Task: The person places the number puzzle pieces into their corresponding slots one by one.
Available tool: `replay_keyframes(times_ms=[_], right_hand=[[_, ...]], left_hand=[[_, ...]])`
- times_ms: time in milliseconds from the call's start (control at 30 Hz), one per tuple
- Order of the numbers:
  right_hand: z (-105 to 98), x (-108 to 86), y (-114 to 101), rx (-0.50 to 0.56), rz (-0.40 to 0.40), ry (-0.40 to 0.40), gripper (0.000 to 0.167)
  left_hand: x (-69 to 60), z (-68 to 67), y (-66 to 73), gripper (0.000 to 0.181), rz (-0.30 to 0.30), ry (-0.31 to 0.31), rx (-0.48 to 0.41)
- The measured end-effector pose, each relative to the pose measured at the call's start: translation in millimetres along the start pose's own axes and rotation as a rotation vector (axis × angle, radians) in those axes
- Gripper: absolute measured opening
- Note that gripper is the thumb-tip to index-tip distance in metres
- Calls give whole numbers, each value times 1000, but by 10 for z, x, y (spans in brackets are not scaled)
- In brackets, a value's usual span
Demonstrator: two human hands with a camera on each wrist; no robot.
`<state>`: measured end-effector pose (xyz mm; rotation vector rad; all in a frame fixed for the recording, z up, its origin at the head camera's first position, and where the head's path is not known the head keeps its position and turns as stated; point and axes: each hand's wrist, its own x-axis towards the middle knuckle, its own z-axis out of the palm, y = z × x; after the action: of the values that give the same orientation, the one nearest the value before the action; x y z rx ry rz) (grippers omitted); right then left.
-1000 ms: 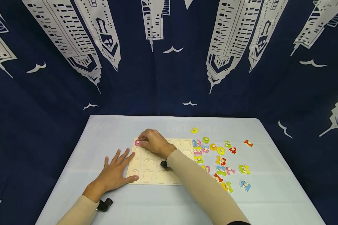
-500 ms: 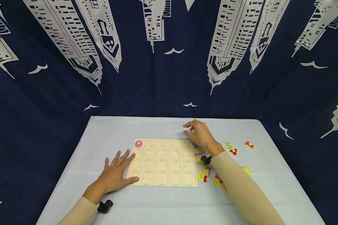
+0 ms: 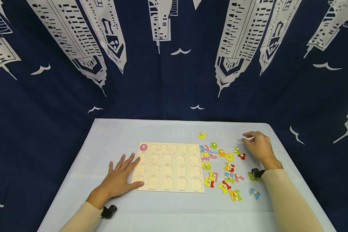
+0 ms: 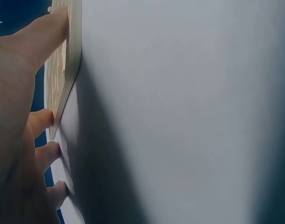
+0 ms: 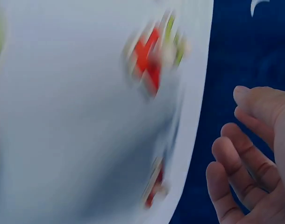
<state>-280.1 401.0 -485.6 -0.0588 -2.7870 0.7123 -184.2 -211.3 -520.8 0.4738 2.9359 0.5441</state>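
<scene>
Since half a second ago, the right hand (image 3: 259, 149) has moved from near the far right corner of the board (image 3: 174, 176) to the right side of the table (image 3: 174, 212). Its fingers are bent and loose, and I see nothing in them. The left hand (image 3: 120, 178) stays at the board's left edge, fingers spread wide, its thumb on the wood. Most number pieces (image 3: 229, 157) lie on the table, right of the board. A red four (image 3: 241, 156) and a green three (image 3: 236, 150) are near the right hand. The pieces look light and stiff, maybe slippery when flat. Their little round knobs (image 5: 169, 53) look best to pinch. The board has rows of shallow hollows (image 3: 167, 183). A pink ring (image 3: 143, 150) sits in the top left one. I see no piece in the other hollows that show.
</scene>
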Motion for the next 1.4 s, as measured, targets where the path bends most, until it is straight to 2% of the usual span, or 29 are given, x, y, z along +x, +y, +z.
replay_keyframes(times_ms=[133,267,633,767,900,1067,1233,1400], right_hand=[[-62,-64,277,-23,91,-4,34],[-76,-101,457,-32,156,-43,33],[-115,-192,585,-25,321,-64,31],[-111,-180,569,-26,299,-64,29],[-83,-151,540,-52,239,-27,26],[-58,-120,452,-50,223,4,29],[-44,-70,283,-8,203,28,30],[-8,-7,29,38,138,27,29]], left_hand=[[-7,-17,0,111,-4,-13,5],[-2,-25,5,111,-6,-18,0],[30,49,-32,111,-10,-28,-14],[26,22,-14,112,-10,-28,-9],[13,-7,0,112,-11,-33,-4],[5,-12,1,112,-16,-33,2],[9,-1,5,112,-13,-25,3],[4,-10,8,112,-9,-27,2]])
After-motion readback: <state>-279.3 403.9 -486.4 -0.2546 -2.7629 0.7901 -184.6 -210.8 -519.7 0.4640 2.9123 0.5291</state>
